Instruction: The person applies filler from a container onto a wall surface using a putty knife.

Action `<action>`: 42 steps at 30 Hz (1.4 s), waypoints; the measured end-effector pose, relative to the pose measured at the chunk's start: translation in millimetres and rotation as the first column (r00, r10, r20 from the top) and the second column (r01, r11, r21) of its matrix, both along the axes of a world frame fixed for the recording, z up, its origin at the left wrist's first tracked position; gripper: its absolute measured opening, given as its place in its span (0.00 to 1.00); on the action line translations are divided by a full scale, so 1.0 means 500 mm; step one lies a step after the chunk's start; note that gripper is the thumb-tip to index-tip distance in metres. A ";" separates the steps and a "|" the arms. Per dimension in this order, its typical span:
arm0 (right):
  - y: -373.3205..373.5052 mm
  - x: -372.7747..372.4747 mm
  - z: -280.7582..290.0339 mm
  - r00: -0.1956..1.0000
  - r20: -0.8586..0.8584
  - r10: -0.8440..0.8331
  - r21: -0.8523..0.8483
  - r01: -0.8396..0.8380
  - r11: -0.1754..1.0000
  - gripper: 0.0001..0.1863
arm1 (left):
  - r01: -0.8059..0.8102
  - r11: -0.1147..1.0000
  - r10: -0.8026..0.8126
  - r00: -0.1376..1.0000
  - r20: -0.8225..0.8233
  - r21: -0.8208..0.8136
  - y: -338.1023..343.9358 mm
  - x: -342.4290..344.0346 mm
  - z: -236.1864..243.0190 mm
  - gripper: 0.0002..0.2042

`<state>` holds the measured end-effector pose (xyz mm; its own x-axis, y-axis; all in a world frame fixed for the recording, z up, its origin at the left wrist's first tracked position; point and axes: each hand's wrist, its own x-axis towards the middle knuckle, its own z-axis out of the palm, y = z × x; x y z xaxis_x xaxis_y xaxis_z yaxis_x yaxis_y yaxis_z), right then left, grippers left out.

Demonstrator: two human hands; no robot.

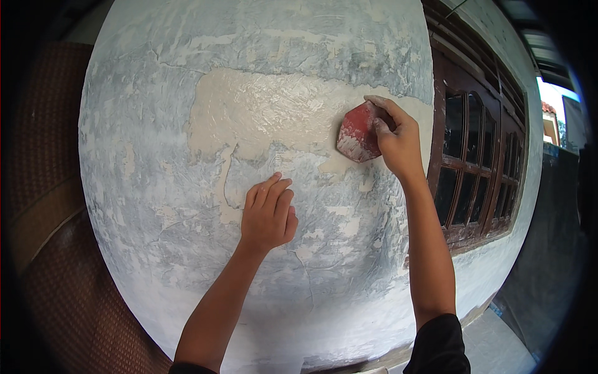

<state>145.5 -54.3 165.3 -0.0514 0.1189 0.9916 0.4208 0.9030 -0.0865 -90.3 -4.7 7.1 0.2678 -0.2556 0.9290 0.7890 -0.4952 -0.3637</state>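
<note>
Scraper (357,134) sits upper right of centre, pinched in the right hand (398,137), probably to press it flat against pale filler (268,112). Mid-frame, the left hand (268,215), empty and loosely curled, perhaps steadies.

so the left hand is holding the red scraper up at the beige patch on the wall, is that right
Not quite, it's the wrong hand: the head view shows the right hand holding the red scraper. It is up at the beige patch on the wall, as you say.
</note>
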 end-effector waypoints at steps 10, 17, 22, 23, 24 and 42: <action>0.016 0.010 -0.011 0.994 -0.076 0.080 -0.039 -0.083 0.996 0.21 | 0.001 1.000 -0.001 1.000 -0.004 -0.005 -0.001 0.004 -0.001 0.15; 0.011 0.016 0.004 0.996 -0.085 -0.010 -0.010 0.009 1.000 0.22 | 0.005 1.000 -0.005 1.000 -0.004 -0.002 -0.003 0.004 0.002 0.15; 0.029 -0.002 -0.016 0.982 0.179 -0.067 -0.032 0.074 0.997 0.23 | -0.001 1.000 0.001 1.000 -0.002 -0.003 -0.005 -0.001 0.003 0.15; 0.036 0.004 -0.008 0.989 0.109 -0.096 -0.020 0.099 0.995 0.23 | 0.001 1.000 -0.001 1.000 -0.005 0.000 -0.006 0.002 0.003 0.15; 0.036 0.010 -0.002 0.992 0.037 -0.124 -0.010 0.124 0.992 0.23 | 0.005 1.000 -0.005 1.000 -0.005 0.000 -0.007 0.005 0.002 0.15; 0.032 -0.007 -0.002 0.998 -0.006 -0.062 -0.014 0.062 0.998 0.23 | 0.007 1.000 -0.007 1.000 -0.002 0.003 -0.005 0.004 0.001 0.16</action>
<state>142.2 -38.5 164.5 -0.0367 0.1357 0.9901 0.4754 0.8738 -0.1021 -88.3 -7.5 7.8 0.2674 -0.2600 0.9278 0.7847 -0.5001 -0.3663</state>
